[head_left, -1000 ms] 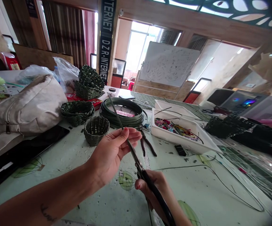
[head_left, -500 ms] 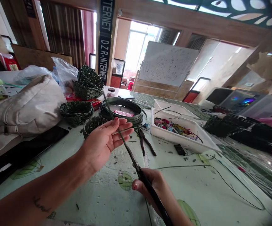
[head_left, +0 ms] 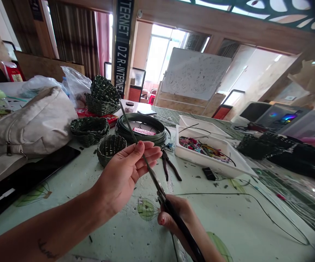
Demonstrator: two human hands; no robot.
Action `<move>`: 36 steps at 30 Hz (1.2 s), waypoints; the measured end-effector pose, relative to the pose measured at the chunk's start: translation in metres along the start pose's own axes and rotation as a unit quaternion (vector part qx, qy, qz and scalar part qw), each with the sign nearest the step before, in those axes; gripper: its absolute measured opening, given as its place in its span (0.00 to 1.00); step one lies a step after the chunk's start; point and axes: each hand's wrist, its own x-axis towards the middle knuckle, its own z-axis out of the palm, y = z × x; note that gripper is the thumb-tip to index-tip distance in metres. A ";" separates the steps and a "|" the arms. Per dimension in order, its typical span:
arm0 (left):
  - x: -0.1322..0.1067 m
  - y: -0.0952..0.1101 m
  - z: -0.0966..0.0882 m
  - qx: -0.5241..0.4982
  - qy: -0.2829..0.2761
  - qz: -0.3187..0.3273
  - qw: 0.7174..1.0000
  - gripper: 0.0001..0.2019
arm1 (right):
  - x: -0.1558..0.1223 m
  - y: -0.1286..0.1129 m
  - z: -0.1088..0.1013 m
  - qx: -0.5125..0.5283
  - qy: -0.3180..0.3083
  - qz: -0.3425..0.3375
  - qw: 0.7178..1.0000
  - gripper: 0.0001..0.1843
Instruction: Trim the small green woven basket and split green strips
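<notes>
Pinched between the thumb and fingers of my left hand (head_left: 124, 173) is a thin dark green strip (head_left: 128, 122), which slants up toward the far left. My left fingers stretch out behind it, palm partly up. My right hand (head_left: 180, 214) is closed around the black handles of a pair of scissors (head_left: 186, 234). Their blades point up along the strip's lower part, just below my left fingers; I cannot tell whether the blades grip the strip. A small woven basket (head_left: 110, 148) stands just beyond my left wrist. Pliers (head_left: 169, 167) lie right of my left fingertips.
A coil of dark green strip (head_left: 157, 140) lies beyond my hands. More woven baskets (head_left: 89, 130) stand left, near a pale bag (head_left: 34, 123) and a black tablet-like slab (head_left: 45, 169). A white tray (head_left: 190, 158) of small coloured pieces stands right, and a loose strand (head_left: 258, 202) loops across the table.
Both hands have shifted slightly right and down with the strip and scissors. More of the small basket behind my left hand now shows.
</notes>
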 end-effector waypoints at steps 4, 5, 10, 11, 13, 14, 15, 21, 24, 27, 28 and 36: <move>0.000 0.001 0.000 -0.001 0.004 0.000 1.000 0.10 | 0.000 0.004 0.003 0.005 0.009 0.006 1.000 0.35; 0.000 0.001 0.000 -0.002 0.007 0.001 1.000 0.10 | 0.000 0.005 0.003 0.005 0.012 0.011 1.000 0.35; 0.001 0.001 -0.002 -0.004 0.016 -0.004 1.000 0.10 | 0.002 0.005 0.005 0.015 0.015 0.036 0.999 0.35; 0.001 0.001 -0.002 -0.003 0.015 -0.005 1.000 0.10 | 0.002 0.005 0.005 0.017 0.017 0.041 0.999 0.35; 0.001 0.001 -0.001 -0.004 0.013 -0.006 1.000 0.10 | 0.003 0.003 0.004 0.017 0.018 0.049 0.998 0.35; 0.001 0.001 -0.001 -0.005 0.013 -0.006 1.000 0.10 | 0.003 0.003 0.004 0.016 0.017 0.052 0.998 0.35; 0.001 0.001 -0.001 -0.005 0.015 -0.006 1.000 0.10 | 0.002 0.003 0.004 0.015 0.016 0.054 0.998 0.34; 0.004 0.005 -0.004 -0.012 0.019 -0.028 0.999 0.10 | 0.001 0.001 0.004 0.020 0.023 0.054 0.998 0.34; 0.008 0.007 -0.006 -0.007 0.009 -0.038 0.999 0.09 | 0.002 0.002 0.005 0.019 0.021 0.050 0.998 0.34; 0.007 0.005 -0.005 -0.009 0.006 -0.033 0.999 0.09 | 0.003 0.005 0.005 0.009 0.023 0.048 0.999 0.34; 0.006 0.004 -0.005 -0.009 0.007 -0.030 0.999 0.09 | 0.004 0.006 0.005 0.008 0.024 0.046 0.999 0.34; -0.002 -0.013 0.001 0.005 0.017 -0.038 0.999 0.07 | 0.004 0.004 0.004 0.011 0.023 0.007 1.000 0.35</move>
